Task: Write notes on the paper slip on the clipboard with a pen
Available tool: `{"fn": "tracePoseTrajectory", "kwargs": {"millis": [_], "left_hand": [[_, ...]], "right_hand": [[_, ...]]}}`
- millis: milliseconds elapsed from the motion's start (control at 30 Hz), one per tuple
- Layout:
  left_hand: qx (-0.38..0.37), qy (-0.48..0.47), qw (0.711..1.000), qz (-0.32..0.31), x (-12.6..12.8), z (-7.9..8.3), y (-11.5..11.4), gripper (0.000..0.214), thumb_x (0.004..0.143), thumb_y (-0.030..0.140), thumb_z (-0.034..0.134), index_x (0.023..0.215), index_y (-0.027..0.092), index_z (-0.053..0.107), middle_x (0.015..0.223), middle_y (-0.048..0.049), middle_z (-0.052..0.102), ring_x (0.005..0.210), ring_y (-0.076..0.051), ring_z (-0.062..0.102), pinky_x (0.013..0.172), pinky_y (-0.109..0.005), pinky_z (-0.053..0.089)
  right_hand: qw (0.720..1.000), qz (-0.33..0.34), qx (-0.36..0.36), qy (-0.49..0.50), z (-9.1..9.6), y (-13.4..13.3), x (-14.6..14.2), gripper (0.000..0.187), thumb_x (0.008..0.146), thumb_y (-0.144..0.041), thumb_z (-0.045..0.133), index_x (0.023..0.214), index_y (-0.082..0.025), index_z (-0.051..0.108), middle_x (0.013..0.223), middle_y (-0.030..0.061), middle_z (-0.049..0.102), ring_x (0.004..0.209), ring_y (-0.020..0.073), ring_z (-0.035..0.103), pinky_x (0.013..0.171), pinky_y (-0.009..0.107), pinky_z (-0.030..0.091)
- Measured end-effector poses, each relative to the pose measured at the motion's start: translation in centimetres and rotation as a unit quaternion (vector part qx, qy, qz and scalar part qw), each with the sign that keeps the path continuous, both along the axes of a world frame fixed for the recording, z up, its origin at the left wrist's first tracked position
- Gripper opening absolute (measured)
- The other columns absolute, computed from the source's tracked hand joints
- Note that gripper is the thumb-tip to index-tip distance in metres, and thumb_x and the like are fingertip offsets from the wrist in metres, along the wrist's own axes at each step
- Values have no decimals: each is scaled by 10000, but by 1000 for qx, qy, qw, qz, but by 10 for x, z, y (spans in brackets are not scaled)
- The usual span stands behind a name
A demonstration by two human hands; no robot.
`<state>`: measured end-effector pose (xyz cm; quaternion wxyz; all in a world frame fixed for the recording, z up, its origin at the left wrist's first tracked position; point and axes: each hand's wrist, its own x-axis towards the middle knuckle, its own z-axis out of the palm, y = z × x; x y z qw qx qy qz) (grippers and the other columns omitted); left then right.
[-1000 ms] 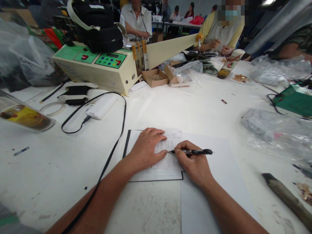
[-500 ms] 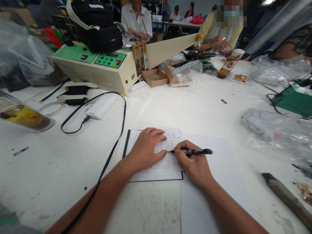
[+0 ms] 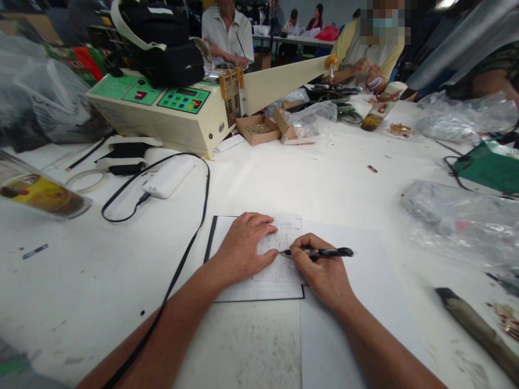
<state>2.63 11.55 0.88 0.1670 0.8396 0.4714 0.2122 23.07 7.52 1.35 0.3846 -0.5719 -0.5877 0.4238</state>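
Observation:
My right hand [image 3: 324, 273] grips a black pen [image 3: 330, 252] between thumb and fingers, its tip touching a small handwritten slip of paper [image 3: 284, 270]. Beside the tip, my left hand [image 3: 245, 246] lies flat with fingers stretched out, pressing on the slip's left part. Under the slip is a white notebook with a black edge [image 3: 259, 293]. A large blank white sheet [image 3: 360, 324] extends to the right, beneath my right forearm. The writing is too small to read.
A black cable from a white power bank [image 3: 170, 175] crosses my left forearm. A cream machine [image 3: 162, 121] carries a black bag [image 3: 162, 48]. Around stand a glass of drink [image 3: 44, 194], a cardboard box of small metal parts [image 3: 258, 129] and plastic bags [image 3: 462, 221]. Co-workers sit across the table.
My hands, the pen and the slip look unmoved. Across the table, one co-worker's hands have shifted slightly, and the white-shirted person has raised a hand a little.

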Motion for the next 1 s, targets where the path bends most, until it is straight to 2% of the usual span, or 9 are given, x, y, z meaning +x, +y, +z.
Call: {"fn": "tracePoseTrajectory", "kwargs": {"millis": [467,700,1000], "left_hand": [[0,1,1000,0,0,-1,0,419,794,268,821,1189,197,700,1369,-82,643,1290,-312,527,1181,-527,386],[0,3,1000,-1,0,0,0,417,790,269,823,1183,207,700,1363,-76,650,1280,-306,531,1174,-524,394],[-4,4,1000,0,-1,-1,-1,433,790,273,816,1201,202,699,1377,-72,640,1291,-306,517,1173,-523,391]], "right_hand": [[1000,1,6,0,0,0,0,147,883,-276,612,754,-209,632,645,-41,538,581,129,439,540,271,336],[1000,-19,2,4,-1,0,0,160,899,-305,620,769,-215,646,641,-40,545,587,135,459,552,272,354],[999,-42,-6,-16,-1,1,0,183,924,-387,655,943,-221,730,668,-18,612,591,157,512,550,290,390]]}}
